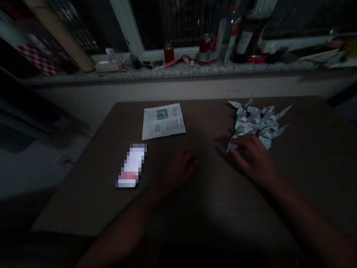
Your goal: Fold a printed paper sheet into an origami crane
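Observation:
Folded paper cranes [255, 121], made of printed paper, lie clustered at the right of the table, their points sticking up and outward. My right hand [255, 160] is at the cluster's near left edge. Its thumb and forefinger are apart beside a paper point; whether they touch it is unclear in the dim light. My left hand [181, 163] rests low over the middle of the table, fingers loosely curled in, with nothing visible in them. Beyond it lies a flat stack of printed paper [163, 122]. A phone [132, 166] with a lit, blurred screen lies to its left.
The brown wooden table [200, 115] stands against a white wall below a granite windowsill [156, 73]. Along the sill are a red jar [169, 54], a red can [206, 50], bottles and small clutter. A long cardboard tube [65, 41] leans at the left.

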A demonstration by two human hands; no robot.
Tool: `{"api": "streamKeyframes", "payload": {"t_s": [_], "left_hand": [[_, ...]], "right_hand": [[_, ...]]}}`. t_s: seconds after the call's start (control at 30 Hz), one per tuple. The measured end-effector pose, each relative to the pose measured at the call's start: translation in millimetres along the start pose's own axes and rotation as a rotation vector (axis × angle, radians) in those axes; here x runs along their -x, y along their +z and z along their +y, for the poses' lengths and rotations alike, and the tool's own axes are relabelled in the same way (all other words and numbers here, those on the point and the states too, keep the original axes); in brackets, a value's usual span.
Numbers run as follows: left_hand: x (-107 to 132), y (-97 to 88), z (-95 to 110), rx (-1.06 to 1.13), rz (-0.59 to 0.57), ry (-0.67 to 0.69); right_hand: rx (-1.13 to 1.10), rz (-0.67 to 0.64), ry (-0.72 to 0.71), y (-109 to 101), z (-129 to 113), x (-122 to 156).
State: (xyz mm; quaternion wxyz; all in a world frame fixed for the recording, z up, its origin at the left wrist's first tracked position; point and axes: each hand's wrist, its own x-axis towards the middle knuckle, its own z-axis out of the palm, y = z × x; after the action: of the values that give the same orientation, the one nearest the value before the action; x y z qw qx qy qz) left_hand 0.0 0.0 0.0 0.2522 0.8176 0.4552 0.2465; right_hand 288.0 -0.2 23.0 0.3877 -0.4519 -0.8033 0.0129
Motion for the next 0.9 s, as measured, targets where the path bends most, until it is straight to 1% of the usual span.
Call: {"api": "streamKeyframes", "payload": {"t_s": [0.07, 0.17, 0.27, 0.33, 0.43, 0.67, 0.73, 0.8, 0.9], "left_hand": [[-2, 1.5, 0, 0.001, 0.005, -0.010], [-6, 0.6, 0, 0.022, 0.015, -0.042], [-10, -5.3, 1, 0.051, 0.027, -0.086], [-13, -11.3, 1, 0.024, 0.050, -0.107], [-22, -21.7, -6, -0.082, 0.113, -0.112], [-54, -44.3, -41, -0.390, 0.204, -0.101], [-61, -48.2, -51, -0.422, 0.196, -0.064], [-66, -50.6, -61, -0.440, 0.153, -0.050], [-70, -52.9, -72, -0.450, 0.095, -0.114]], "right_hand": [[-0.087, -0.121, -0.020, 11, -7, 4], [-0.219, -0.291, -0.004, 25, -11, 10], [-0.292, -0.386, 0.023, 35, -9, 14], [-0.321, -0.407, 0.045, 38, -6, 16], [-0.348, -0.404, 0.077, 39, -3, 17], [-0.371, -0.418, 0.086, 42, -2, 19], [-0.372, -0.419, 0.087, 42, -2, 20], [-0.374, -0.424, 0.090, 42, -1, 21], [-0.372, -0.436, 0.094, 42, -2, 21]]}}
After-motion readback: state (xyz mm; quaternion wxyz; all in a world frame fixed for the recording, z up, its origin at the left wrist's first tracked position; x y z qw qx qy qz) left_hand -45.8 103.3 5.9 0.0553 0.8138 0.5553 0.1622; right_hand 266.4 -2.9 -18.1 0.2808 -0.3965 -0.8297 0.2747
